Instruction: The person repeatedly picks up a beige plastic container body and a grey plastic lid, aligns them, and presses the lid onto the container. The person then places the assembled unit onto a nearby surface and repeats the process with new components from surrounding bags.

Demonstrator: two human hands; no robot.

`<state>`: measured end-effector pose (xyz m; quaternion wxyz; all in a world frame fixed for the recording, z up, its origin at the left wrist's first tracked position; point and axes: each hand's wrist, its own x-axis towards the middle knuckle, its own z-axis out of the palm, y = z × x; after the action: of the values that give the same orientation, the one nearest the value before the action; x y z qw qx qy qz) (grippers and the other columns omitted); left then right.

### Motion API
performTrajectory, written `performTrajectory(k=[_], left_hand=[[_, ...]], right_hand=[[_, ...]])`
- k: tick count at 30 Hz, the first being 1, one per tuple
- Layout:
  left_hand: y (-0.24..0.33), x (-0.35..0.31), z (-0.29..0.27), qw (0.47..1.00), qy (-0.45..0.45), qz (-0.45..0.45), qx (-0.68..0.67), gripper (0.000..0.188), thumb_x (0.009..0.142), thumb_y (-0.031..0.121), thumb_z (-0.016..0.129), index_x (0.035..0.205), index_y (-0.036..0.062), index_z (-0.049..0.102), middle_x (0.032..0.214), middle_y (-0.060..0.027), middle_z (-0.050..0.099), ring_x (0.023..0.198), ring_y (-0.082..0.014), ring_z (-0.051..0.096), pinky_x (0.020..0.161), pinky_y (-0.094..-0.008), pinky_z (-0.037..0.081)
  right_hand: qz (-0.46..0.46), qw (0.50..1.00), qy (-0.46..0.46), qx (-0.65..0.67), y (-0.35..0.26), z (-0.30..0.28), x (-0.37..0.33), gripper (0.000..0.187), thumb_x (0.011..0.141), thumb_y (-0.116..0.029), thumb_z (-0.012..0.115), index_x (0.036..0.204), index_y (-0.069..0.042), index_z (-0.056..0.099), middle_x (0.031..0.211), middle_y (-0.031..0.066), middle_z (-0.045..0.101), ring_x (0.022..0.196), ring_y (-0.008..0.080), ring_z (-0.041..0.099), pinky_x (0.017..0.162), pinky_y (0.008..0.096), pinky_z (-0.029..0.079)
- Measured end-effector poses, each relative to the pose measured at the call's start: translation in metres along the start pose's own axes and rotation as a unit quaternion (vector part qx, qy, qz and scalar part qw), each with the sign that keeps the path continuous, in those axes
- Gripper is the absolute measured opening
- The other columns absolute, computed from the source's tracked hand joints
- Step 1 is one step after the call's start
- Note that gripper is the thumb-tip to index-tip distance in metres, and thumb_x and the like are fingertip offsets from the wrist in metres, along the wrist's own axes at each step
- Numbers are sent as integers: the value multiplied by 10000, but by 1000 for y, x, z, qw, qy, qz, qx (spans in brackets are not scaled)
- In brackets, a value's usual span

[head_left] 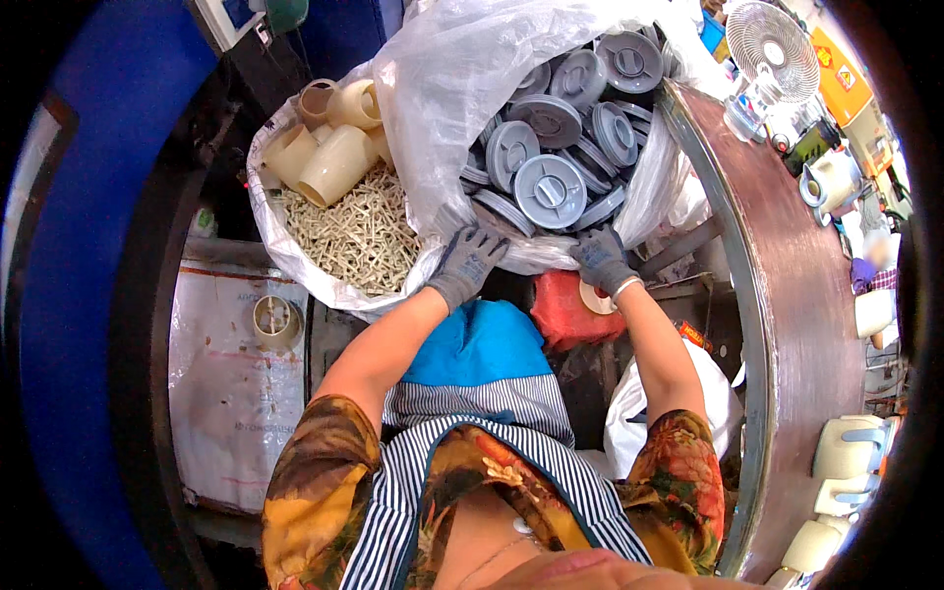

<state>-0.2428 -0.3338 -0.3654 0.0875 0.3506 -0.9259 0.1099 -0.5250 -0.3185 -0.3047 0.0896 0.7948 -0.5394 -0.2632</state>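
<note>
A clear plastic bag (433, 108) full of round grey lids (551, 191) stands in front of me. My left hand (472, 262), in a grey glove, grips the near rim of this bag at its left, with the fingers over the edge. At the right of the same rim my right hand (602, 260), gloved alike, has its fingers curled on the plastic; the fingertips are partly hidden. Neither hand holds a lid. The lids lie in a loose heap, some flat and some tilted on edge.
To the left, a white sack (280, 241) holds small beige parts (344, 231) and several cream plastic cylinders (337, 165). A wrapped carton (236, 393) bears one cream ring-shaped part (276, 323). A red container (570, 320) sits below my right hand. A brown worktable (796, 295) curves along the right, beyond it a fan (772, 51).
</note>
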Motion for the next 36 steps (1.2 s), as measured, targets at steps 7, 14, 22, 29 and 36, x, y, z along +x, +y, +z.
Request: performTrajectory(k=[7, 14, 22, 29, 36], left_hand=[[-12, -93, -79, 978, 156, 5, -142, 563, 824, 300, 655, 1343, 112, 541, 1377, -126, 514, 1302, -369, 441, 1109, -516, 319], [-106, -300, -15, 745, 272, -608, -20, 921, 792, 432, 743, 1488, 23, 300, 1510, -264, 309, 1372, -478, 293, 1138, -561, 222], [-191, -372, 27, 784, -125, -608, 23, 1163, 638, 635, 776, 1535, 145, 221, 1551, -176, 267, 1389, -407, 314, 1118, -516, 290], [-159, -311, -175, 895, 100, -363, -238, 1111, 580, 361, 927, 1477, 53, 349, 1433, -162, 470, 1286, -334, 497, 1067, -433, 411], [-59, -220, -233, 880, -15, 49, -473, 1181, 612, 460, 895, 1509, -1, 278, 1549, -215, 298, 1446, -341, 276, 1175, -443, 240]], right_hand=[[17, 976, 210, 60, -20, -10, -31, 561, 725, -285, 723, 1233, -80, 597, 1286, 166, 555, 1206, 336, 501, 1105, 482, 321], [197, 862, 416, 214, -108, 12, -168, 451, 924, -215, 617, 1344, -64, 547, 1409, 192, 499, 1292, 377, 465, 1057, 493, 372], [187, 882, 374, 215, -131, -7, -180, 430, 898, -204, 646, 1306, -87, 581, 1405, 184, 505, 1274, 379, 476, 1028, 482, 386], [14, 851, 357, 385, -157, -103, -163, 586, 813, -249, 739, 1327, -54, 537, 1418, 200, 487, 1286, 395, 478, 1063, 481, 385], [-267, 732, 264, 568, -198, -169, -125, 1158, 555, -450, 907, 1461, -2, 340, 1484, 252, 368, 1382, 406, 358, 1148, 452, 294]])
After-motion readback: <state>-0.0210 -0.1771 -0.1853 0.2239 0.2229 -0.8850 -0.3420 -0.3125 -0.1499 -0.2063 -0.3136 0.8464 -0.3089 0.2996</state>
